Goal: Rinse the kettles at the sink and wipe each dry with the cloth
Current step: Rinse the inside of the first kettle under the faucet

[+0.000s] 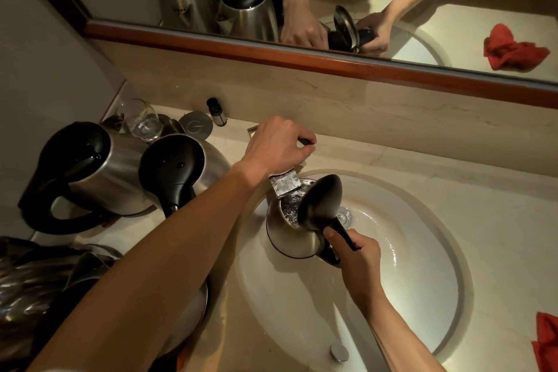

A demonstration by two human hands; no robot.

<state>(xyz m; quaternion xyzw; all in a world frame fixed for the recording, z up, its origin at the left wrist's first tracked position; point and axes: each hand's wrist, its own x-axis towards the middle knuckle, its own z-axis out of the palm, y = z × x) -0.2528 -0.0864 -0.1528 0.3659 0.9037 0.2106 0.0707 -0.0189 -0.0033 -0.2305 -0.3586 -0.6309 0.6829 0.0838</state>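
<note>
Kettle under tap — handle in right hand grip, left hand curled on tap

A kettle is held over the sink, its open lid tilted up on the right and its mouth beneath the tap spout. The right hand grips its handle; the left hand rests on the tap behind it. Two further kettles stand side by side on the counter left of the sink, a glass behind them. A cloth lies on the counter right of the sink.
</note>
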